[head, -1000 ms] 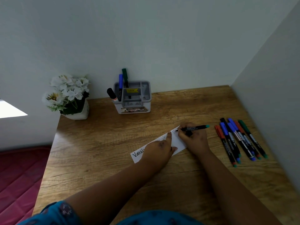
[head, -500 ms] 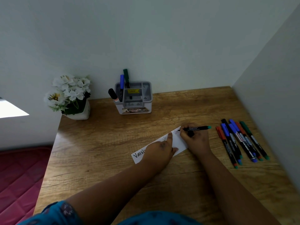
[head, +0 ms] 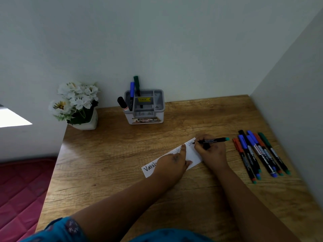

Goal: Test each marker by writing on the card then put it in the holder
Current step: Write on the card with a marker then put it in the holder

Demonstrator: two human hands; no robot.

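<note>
Grainy wooden desk [head: 122,163], flat rectangular card [head: 193,155].

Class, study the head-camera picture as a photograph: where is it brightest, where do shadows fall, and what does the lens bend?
Head view: dim, soft light overall; the brightest patch is a blown-out area at the left edge. A faint shadow lies on the table in front of the flower pot. The wide-angle lens splays the walls outward. The card's handwriting stays only partly legible.

Card's [head: 192,152] middle writing under left hand [head: 172,163]
</note>
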